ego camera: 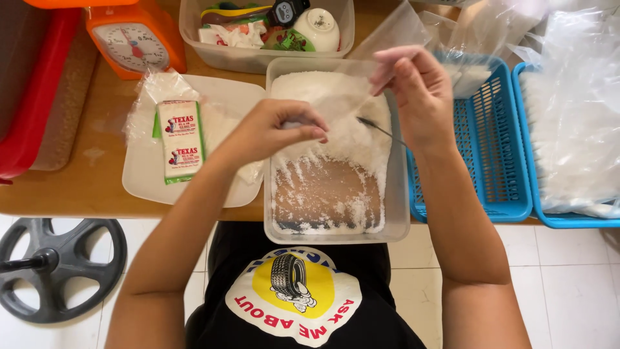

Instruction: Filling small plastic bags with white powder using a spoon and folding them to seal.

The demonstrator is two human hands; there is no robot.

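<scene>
My left hand (274, 129) and my right hand (416, 90) hold a small clear plastic bag (342, 90) between them above a clear plastic tub (400, 213). The tub holds white grains (349, 139) heaped at its far end, with its bottom showing through near me. My left hand pinches the bag's near edge. My right hand grips the bag's far edge, and a thin metal spoon handle (381, 129) shows just beside it over the grains.
A white tray (145, 174) with clear bags and printed labels (181, 139) lies on the left. Behind it stands an orange kitchen scale (135, 39). A tub of odds and ends (258, 32) sits at the back. Blue baskets (491, 155) with plastic bags are right.
</scene>
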